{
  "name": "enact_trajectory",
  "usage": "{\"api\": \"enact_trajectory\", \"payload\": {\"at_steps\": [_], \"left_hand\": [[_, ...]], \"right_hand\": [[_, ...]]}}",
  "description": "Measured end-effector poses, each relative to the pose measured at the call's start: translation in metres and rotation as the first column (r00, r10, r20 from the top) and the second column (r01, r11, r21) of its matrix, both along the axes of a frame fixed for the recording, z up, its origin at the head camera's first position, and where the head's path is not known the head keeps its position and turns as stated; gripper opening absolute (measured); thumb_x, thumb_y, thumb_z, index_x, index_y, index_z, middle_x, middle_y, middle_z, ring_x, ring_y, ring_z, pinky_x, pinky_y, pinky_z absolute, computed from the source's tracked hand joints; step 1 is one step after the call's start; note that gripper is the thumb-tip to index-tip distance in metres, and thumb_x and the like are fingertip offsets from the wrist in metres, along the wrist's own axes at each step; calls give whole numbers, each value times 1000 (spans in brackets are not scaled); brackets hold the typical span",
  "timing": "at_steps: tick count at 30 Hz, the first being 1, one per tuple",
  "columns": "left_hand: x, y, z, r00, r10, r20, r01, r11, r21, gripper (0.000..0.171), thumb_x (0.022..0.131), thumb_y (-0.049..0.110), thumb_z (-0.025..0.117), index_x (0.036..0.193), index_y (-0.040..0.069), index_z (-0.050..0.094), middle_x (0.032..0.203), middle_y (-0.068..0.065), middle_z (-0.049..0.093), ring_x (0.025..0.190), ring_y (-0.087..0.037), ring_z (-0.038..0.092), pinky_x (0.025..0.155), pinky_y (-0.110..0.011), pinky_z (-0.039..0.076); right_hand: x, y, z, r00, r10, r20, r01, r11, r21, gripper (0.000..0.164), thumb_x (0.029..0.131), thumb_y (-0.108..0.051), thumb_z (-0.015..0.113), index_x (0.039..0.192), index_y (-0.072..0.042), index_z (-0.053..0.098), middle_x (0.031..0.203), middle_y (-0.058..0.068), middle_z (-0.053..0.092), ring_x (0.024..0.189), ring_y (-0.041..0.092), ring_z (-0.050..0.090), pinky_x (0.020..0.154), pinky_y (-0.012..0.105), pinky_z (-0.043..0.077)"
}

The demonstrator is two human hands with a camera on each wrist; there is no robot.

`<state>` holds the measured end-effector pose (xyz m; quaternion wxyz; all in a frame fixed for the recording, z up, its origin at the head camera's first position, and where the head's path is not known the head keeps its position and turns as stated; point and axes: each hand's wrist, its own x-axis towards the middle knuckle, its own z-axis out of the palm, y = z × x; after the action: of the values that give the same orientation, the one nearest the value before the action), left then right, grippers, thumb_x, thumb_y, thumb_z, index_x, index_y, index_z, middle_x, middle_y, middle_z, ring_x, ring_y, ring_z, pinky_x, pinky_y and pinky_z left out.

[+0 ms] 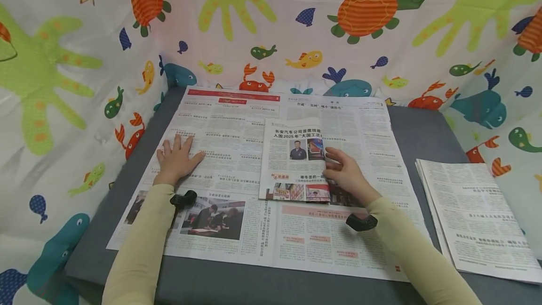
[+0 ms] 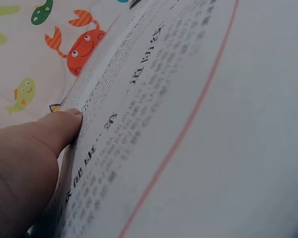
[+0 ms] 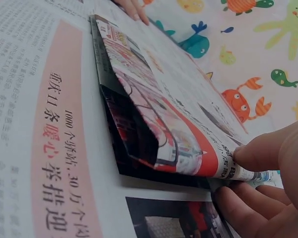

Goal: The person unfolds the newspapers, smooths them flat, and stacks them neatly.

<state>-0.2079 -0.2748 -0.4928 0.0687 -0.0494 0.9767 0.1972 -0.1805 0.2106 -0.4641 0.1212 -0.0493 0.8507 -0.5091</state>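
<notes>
The right sleeve (image 1: 417,241) and left sleeve (image 1: 141,248), both pale yellow, are nearest the head camera, each with a black wrist device (image 1: 361,222) at its cuff. The right grip (image 1: 349,175) pinches the right edge of a folded newspaper (image 1: 294,164), thumb (image 3: 263,151) on top and fingers (image 3: 246,210) underneath. The left grip (image 1: 175,159) lies flat with fingers spread on the left part of a large spread newspaper (image 1: 268,222), holding nothing.

The folded newspaper sits near the middle of the spread newspaper, its layers gaping along the near edge in the right wrist view. It should handle as very light and soft, springy at the folds and easy to crease or tear; the layers would likely slide on one another if only the top one were caught. The right edge looks a sound place to take hold, provided thumb and fingers enclose every layer.

Around them, the spread newspaper covers much of the grey surface (image 1: 220,274). A stack of newspapers (image 1: 474,220) lies just to the right, and cloth (image 1: 283,72) printed with sea animals hangs behind and at both sides.
</notes>
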Motion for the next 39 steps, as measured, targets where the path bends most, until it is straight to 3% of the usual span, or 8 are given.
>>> {"api": "enact_trajectory", "payload": {"at_steps": [9,16,19,23,29,32,39], "left_hand": [[3,0,-2,1000,13,-19,-12,1000,29,84,99,53,53,162,7,22,169,-30,0,153,-59,-11,117,-77,-6],[3,19,5,985,26,-171,-26,1000,2,76,96,43,60,158,5,36,165,-36,17,152,-62,2,118,-76,1],[9,40,15,983,-39,-181,39,999,-3,73,97,41,59,157,6,37,164,-35,19,152,-62,6,119,-76,4],[21,76,27,973,-201,-116,200,980,-14,73,97,45,60,158,10,38,167,-31,18,153,-60,8,120,-75,7],[38,121,29,913,-405,-50,406,914,9,76,94,52,63,158,16,41,167,-28,20,154,-58,7,120,-75,10],[43,133,26,893,-448,-33,449,893,23,76,95,53,62,158,18,40,168,-27,19,154,-57,6,119,-76,10],[47,142,20,904,-426,22,425,904,52,74,96,54,61,159,24,38,171,-22,13,156,-53,-2,122,-73,3]], "right_hand": [[7,13,-7,994,-109,-22,110,992,66,63,99,-14,64,156,-7,39,154,24,48,133,42,58,104,54,51],[6,15,-10,992,-119,-32,121,989,87,60,99,-16,64,154,-5,43,151,24,50,131,42,58,106,53,50],[6,13,-10,991,-128,-35,131,985,111,59,99,-16,64,153,-4,44,150,25,51,131,42,58,106,53,49],[6,11,-8,990,-135,-31,138,981,138,59,99,-18,63,153,-5,44,150,24,51,132,43,56,107,55,48],[5,7,-6,990,-139,-28,142,978,151,59,99,-20,64,153,-6,45,151,23,50,132,42,56,107,55,48],[5,7,-7,990,-140,-29,143,979,149,59,98,-19,64,152,-5,45,150,23,51,132,42,57,106,55,48],[4,4,-5,991,-136,-14,137,976,168,59,97,-21,65,151,-7,46,151,23,50,133,42,56,108,55,47]]}}
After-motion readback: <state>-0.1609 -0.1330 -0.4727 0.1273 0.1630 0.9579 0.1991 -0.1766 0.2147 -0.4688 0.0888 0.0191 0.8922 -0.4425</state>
